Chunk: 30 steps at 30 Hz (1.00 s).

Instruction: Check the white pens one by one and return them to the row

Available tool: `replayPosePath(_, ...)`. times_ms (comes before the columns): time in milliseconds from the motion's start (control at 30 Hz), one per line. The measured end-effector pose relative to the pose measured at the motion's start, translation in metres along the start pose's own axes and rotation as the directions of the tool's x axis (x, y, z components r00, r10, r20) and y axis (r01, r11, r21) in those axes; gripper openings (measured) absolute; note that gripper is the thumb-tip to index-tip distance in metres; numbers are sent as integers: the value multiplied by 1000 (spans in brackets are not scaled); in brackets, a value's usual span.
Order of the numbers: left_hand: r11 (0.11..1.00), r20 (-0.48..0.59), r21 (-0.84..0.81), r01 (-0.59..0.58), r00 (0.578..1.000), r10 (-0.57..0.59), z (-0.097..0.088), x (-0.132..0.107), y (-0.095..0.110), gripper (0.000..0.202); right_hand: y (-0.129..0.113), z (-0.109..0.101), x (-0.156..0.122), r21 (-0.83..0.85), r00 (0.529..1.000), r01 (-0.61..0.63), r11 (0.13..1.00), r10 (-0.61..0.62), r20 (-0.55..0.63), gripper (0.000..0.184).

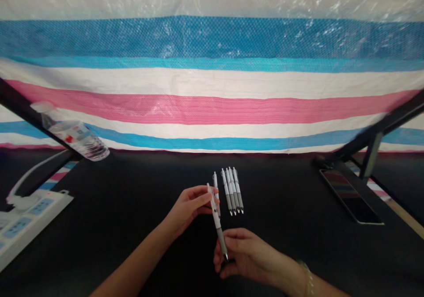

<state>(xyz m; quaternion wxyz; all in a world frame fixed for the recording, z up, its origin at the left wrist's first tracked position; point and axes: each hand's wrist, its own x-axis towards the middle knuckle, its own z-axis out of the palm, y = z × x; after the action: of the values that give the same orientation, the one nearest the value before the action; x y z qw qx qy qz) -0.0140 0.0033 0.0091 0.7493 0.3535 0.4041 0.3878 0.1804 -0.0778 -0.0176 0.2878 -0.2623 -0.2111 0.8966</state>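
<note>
My left hand point(190, 206) pinches the upper end of a white pen with a grey grip point(217, 219), held above the black table point(132, 208). My right hand point(243, 253) curls around the pen's tip end, fingers closed near the point. Just behind the held pen lies another white pen point(216, 182), partly hidden by my left fingers. To the right, three white pens with grey grips point(232, 191) lie side by side in a neat row on the table.
A clear plastic water bottle point(74, 135) lies at the back left. A white power strip point(26, 219) sits at the left edge. A dark phone point(351, 195) lies at the right near black metal struts point(374, 142). A striped tarp point(212, 89) hangs behind.
</note>
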Motion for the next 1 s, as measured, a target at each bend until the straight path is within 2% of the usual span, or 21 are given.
replayPosePath(133,1000,6,-7,5,1000,-5,-1,2,0,40,0,-1,0,0,1000,9,1000,-9,-6,35)
replayPosePath(333,1000,-3,-12,6,1000,-6,-2,3,0,40,1,-1,0,11,1000,16,1000,-15,-10,30)
replayPosePath(567,1000,27,-12,4,1000,-3,-2,1,-3,38,1,-3,0,4,1000,-7,1000,7,-4,29)
replayPosePath(733,1000,11,-13,5,1000,-5,-2,1,-3,39,2,-4,1,11,1000,-27,1000,27,-7,32)
replayPosePath(867,1000,12,-23,8,1000,-8,-1,2,-2,39,3,-4,1,16,1000,14,1000,-14,1,30)
replayPosePath(1000,1000,3,-25,12,1000,-12,1,2,-1,41,2,-3,0,24,1000,-25,999,25,-16,33)
